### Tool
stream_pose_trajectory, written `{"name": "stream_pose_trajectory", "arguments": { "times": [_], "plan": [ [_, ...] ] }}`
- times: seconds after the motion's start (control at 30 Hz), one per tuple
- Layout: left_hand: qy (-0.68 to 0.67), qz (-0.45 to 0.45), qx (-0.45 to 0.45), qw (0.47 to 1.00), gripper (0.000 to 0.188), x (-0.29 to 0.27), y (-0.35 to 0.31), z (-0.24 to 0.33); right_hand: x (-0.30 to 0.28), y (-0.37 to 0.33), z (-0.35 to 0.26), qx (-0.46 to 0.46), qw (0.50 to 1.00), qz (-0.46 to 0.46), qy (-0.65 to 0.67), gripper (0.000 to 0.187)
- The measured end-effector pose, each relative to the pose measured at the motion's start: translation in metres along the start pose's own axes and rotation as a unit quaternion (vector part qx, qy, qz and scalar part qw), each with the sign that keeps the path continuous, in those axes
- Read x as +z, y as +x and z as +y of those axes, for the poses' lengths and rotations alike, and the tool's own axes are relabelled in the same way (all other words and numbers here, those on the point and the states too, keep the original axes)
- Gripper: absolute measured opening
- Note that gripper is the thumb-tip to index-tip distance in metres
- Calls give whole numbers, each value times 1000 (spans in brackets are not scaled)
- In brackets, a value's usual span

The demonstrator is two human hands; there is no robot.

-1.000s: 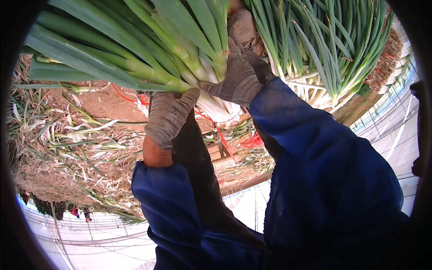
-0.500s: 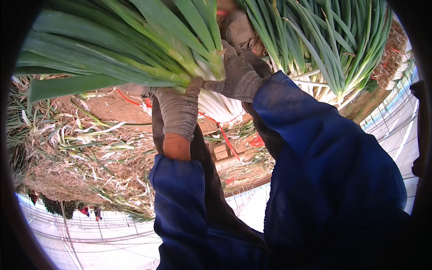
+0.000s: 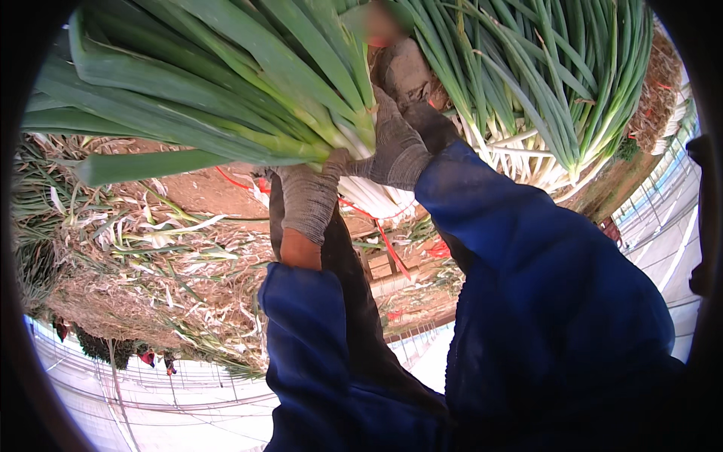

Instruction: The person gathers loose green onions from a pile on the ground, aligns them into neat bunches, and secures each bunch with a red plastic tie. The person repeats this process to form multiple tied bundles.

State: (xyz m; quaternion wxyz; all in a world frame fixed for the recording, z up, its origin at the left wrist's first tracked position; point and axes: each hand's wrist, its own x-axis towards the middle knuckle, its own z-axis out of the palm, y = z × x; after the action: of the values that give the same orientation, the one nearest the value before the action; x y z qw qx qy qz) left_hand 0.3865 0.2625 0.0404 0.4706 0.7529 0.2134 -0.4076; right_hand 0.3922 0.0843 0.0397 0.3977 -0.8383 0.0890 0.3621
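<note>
A thick bunch of green onions (image 3: 248, 105) fans out its broad leaves toward the upper left, its white stalks pointing down between my legs. My left hand (image 3: 312, 188), in a grey knit glove, wraps the underside of the bunch where the leaves meet the stalks. On the right side my right hand (image 3: 398, 147), gloved the same way, grips that neck too. The hands nearly touch, and some fingers are hidden by leaves. A red tie strip (image 3: 388, 242) runs below the white ends (image 3: 376, 197).
A big heap of green onions (image 3: 550, 83) lies at the upper right, roots toward me. Dry leaf scraps (image 3: 151, 256) cover the ground at left. Another red strip (image 3: 439, 248) lies beside my leg. A greenhouse frame (image 3: 181, 392) stands behind, with distant people (image 3: 148, 357).
The bunch and both hands sit slightly lower in view, with the left hand a little farther right. The whole view has shifted somewhat. Both hands keep their hold on the bunch.
</note>
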Motion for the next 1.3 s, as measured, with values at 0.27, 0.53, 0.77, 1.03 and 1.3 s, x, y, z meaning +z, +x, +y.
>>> {"name": "stream_pose_trajectory", "arguments": {
  "times": [0.27,0.53,0.77,1.03,1.3],
  "plan": [
    [-210,107,-118,965,115,35,1,55,0,-7,3,27,999,-4,-34,94],
    [-138,339,17,931,123,68,2,77,-20,-1,-32,97,940,-209,-251,74],
    [-119,375,12,919,124,71,14,80,-29,4,-12,-4,959,-134,-248,68],
    [-121,381,28,916,122,75,22,71,-89,70,71,32,996,-82,-15,47],
    [-113,394,49,911,115,72,22,73,-33,117,63,78,952,-141,-260,40]
  ]
}}
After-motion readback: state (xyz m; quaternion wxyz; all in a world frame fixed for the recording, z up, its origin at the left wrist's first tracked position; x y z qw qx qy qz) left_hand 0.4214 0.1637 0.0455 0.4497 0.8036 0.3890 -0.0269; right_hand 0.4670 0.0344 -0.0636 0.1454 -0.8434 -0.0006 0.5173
